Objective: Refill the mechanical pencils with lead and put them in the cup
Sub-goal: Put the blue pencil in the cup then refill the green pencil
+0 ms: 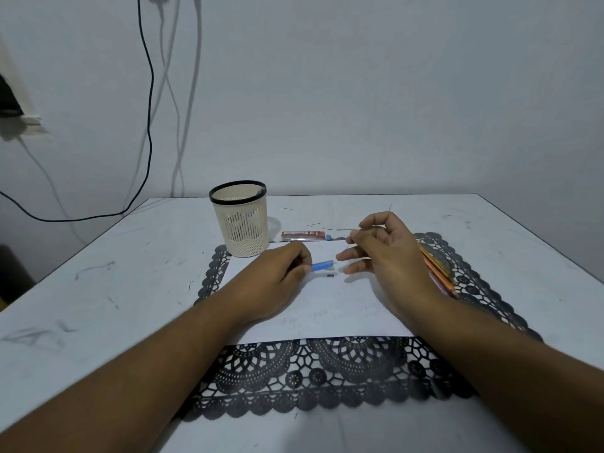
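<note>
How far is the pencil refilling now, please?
Done: the cup seems to hold one pencil already. In hand: left hand grips a blue pencil; right hand pinches a thin lead. Left: several pencils wait behind the right hand.

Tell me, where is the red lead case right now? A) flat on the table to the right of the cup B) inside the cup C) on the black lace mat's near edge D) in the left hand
A: the red lead case lies flat on the table, just right of the cup, and neither hand touches it.
</note>
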A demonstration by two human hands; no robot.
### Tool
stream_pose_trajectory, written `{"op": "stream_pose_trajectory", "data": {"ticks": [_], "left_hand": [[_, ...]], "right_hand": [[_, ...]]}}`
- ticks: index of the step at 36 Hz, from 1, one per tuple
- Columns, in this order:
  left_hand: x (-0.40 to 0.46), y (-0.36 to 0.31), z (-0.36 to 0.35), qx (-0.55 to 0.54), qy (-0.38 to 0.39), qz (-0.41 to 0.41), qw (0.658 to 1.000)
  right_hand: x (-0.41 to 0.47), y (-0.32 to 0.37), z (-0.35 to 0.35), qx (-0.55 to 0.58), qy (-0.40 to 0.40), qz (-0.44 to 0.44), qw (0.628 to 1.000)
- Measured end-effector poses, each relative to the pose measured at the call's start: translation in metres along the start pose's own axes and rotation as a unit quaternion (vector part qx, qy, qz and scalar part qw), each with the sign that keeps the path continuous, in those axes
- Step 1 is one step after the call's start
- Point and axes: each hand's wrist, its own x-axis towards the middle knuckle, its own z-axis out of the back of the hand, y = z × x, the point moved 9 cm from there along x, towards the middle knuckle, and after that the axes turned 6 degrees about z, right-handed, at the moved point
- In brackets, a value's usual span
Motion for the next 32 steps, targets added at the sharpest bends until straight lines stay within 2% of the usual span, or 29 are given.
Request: {"op": "stream_pose_trajectory", "data": {"ticks": [6, 32], "left_hand": [[-0.002, 0.001, 0.001, -0.068, -0.023, 0.013, 0.997], [-0.005, -0.004, 0.012, -0.106, -0.059, 0.004, 0.993]], "right_hand": [[-0.004, 0.013, -0.002, 0.000, -0.003, 0.033, 0.999], [-0.011, 0.023, -0.006, -0.025, -0.004, 0.035, 0.999]]}}
